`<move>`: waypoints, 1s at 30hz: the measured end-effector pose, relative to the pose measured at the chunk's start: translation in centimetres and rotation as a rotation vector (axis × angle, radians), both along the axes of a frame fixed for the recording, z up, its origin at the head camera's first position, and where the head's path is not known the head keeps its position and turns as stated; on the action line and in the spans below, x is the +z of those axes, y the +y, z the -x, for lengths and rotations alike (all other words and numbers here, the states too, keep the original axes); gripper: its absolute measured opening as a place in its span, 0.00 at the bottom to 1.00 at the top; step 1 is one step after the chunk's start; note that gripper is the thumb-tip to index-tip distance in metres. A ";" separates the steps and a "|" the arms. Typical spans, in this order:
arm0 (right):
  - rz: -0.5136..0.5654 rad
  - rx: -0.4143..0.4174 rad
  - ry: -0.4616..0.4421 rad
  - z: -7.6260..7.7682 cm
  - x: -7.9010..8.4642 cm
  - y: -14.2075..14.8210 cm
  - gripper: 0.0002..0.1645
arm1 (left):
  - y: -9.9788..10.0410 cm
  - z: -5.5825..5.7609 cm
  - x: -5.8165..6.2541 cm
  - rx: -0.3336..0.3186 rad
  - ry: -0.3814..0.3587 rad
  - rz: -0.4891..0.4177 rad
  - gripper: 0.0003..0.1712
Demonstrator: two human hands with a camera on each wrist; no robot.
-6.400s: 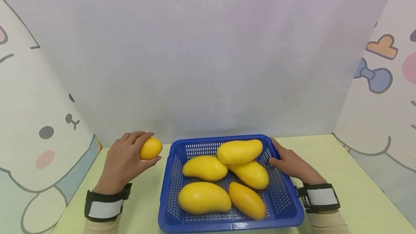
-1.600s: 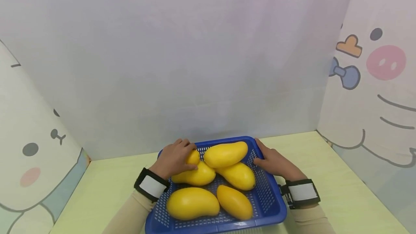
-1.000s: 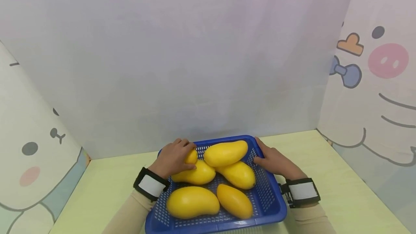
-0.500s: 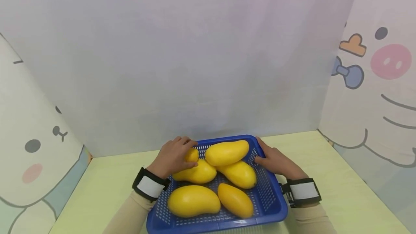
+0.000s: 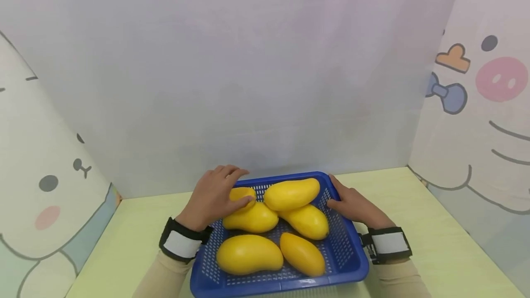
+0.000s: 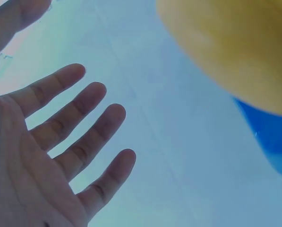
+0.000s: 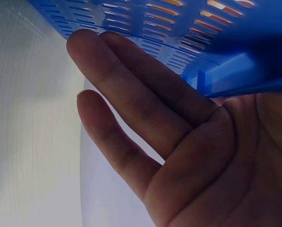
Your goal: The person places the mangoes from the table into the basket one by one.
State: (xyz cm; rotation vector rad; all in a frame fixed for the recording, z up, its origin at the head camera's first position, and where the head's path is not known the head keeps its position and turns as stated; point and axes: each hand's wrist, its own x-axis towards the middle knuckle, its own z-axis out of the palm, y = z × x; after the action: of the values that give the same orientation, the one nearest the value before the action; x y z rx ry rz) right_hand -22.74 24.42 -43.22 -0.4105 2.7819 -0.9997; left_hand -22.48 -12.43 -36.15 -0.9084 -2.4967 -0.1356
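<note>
My left hand (image 5: 210, 197) is over the back left corner of a blue basket (image 5: 279, 286), its fingers spread and loose. Just below it, a yellow mango (image 5: 243, 192) lies on top of another mango (image 5: 257, 219), partly covered by the hand. In the left wrist view the palm holds nothing, and a yellow mango (image 6: 240, 52) shows apart from the fingertips. My right hand (image 5: 355, 207) holds the basket's right rim, thumb inside and fingers outside. The right wrist view shows those fingers along the slotted wall (image 7: 126, 21).
More mangoes lie in the basket: one large (image 5: 250, 255) and one darker (image 5: 302, 254) in front, and one (image 5: 291, 194) resting on another (image 5: 307, 222) at the back right. The basket stands on a pale yellow-green table (image 5: 136, 233), close to a light back curtain (image 5: 215, 82).
Earlier the left hand carried a mango from left of the basket into its back left corner. Now its fingers have let go and lifted slightly left. The right hand has stayed on the rim.
</note>
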 end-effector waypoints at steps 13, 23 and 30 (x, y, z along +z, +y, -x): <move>0.013 0.003 -0.005 -0.2 0.2 0.1 0.47 | -3.0 -0.7 0.9 0.057 0.020 -0.080 0.35; -0.012 0.011 0.006 0.0 0.1 0.3 0.47 | -5.7 -1.8 0.0 0.099 0.015 -0.141 0.35; -0.022 0.017 0.012 0.1 0.1 0.3 0.47 | -7.5 -2.4 -2.0 0.126 -0.020 -0.183 0.30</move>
State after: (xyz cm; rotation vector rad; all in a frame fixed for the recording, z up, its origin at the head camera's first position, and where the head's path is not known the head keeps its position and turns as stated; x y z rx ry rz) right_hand -22.80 24.71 -43.16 -0.4381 2.7921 -0.9648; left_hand -20.12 -19.93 -38.16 -0.6774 -2.5023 -0.3265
